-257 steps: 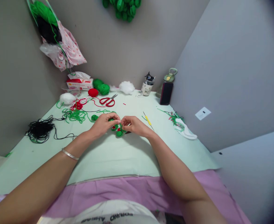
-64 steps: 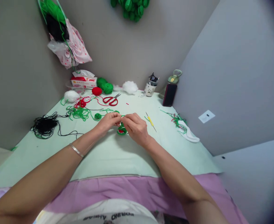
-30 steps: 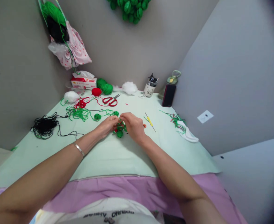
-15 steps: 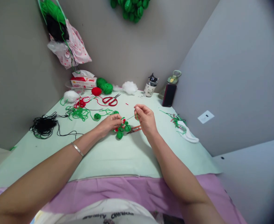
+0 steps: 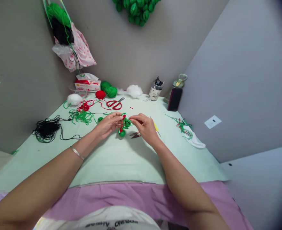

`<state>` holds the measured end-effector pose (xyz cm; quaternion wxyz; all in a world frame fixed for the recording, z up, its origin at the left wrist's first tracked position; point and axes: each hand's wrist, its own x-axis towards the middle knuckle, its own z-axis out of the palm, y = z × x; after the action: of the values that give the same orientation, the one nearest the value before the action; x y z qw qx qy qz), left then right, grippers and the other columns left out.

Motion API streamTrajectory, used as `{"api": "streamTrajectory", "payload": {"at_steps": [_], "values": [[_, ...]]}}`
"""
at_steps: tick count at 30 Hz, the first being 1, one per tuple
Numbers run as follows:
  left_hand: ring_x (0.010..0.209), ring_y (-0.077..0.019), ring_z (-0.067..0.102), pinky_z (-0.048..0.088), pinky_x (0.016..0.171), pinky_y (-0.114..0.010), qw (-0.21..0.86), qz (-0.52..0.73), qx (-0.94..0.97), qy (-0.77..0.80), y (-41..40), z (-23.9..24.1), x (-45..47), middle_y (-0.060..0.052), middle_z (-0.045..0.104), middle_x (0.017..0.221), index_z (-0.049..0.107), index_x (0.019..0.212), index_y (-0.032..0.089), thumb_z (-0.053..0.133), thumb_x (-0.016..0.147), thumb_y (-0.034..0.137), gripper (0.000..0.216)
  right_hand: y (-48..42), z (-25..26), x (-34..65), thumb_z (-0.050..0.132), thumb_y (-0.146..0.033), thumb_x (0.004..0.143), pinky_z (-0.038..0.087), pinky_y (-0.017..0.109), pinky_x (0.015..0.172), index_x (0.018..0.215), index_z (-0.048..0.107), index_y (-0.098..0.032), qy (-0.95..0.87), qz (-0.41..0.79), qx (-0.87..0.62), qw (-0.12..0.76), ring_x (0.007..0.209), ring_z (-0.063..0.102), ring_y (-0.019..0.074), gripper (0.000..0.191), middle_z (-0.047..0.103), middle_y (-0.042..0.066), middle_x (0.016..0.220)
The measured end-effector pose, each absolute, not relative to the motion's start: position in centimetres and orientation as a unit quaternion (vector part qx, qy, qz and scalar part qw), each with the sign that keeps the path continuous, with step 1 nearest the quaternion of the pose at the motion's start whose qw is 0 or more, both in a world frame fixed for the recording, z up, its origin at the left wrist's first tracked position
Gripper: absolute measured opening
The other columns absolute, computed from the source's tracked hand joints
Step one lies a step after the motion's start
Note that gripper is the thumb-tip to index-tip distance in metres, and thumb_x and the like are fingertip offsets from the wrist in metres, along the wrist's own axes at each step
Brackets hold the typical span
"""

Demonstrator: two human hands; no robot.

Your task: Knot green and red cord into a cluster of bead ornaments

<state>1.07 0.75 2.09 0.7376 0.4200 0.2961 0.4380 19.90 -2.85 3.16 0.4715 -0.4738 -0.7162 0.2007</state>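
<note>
My left hand [image 5: 110,124] is closed, pinching the top of a small crocheted piece [image 5: 127,123] in green and red yarn. Rounded green balls with dark lines hang from the piece, held just above the table. My right hand [image 5: 144,127] is closed too, thumb and forefinger pinched at the piece's right side. A bit of green yarn shows below those fingertips; the pinched strand itself is mostly hidden. Thread snips [image 5: 135,135] lie partly under my right hand, and a yellow-handled thin tool [image 5: 156,126] rests to its right.
Red-handled scissors [image 5: 115,104], a red ball [image 5: 100,95], green yarn [image 5: 108,89] and white stuffing [image 5: 134,91] lie farther back. Black yarn [image 5: 46,129] is tangled at left. A cup [image 5: 154,92], phone [image 5: 175,99] and bottle [image 5: 178,83] stand at back right. Yarn scraps [image 5: 183,125] lie at right.
My right hand has moved left to the crocheted piece, and the taut strand between the hands no longer shows. My left hand has lifted the piece slightly. The yellow-handled tool has come into sight.
</note>
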Motion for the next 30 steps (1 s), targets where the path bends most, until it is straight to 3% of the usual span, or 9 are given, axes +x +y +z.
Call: {"api": "streamTrajectory", "payload": {"at_steps": [4,17,30], "values": [[0.074,-0.0124,0.067,0.053,0.071,-0.024,0.731,0.442,0.428,0.295,0.72,2.05,1.08,-0.002,0.068,0.083,0.059,0.091,0.015,0.076,0.077,0.02,0.023,-3.0,2.96,19.8,0.06,-0.026,0.09,0.037,0.026,0.06,0.091,0.076,-0.021,-0.745,0.17,-0.487,0.422,0.063,0.053,0.0125,0.017,0.061,0.001,0.073],[0.072,-0.0124,0.064,0.051,0.072,-0.026,0.714,0.446,0.443,0.311,0.55,2.11,1.23,-0.002,0.067,0.081,0.065,0.089,0.014,0.081,0.073,0.024,0.025,-3.07,2.72,19.77,0.058,-0.023,0.09,0.038,0.026,0.063,0.089,0.075,-0.021,-0.758,0.166,-0.486,0.401,0.064,0.055,0.0123,0.017,0.065,0.001,0.075],[0.075,-0.012,0.063,0.05,0.079,-0.028,0.688,0.442,0.483,0.313,0.58,1.99,1.23,-0.001,0.067,0.082,0.068,0.084,0.014,0.082,0.071,0.03,0.025,-2.9,2.35,19.33,0.059,-0.027,0.087,0.039,0.026,0.06,0.084,0.072,-0.019,-0.713,0.247,-0.473,0.456,0.063,0.053,0.0126,0.016,0.069,0.002,0.078]]}}
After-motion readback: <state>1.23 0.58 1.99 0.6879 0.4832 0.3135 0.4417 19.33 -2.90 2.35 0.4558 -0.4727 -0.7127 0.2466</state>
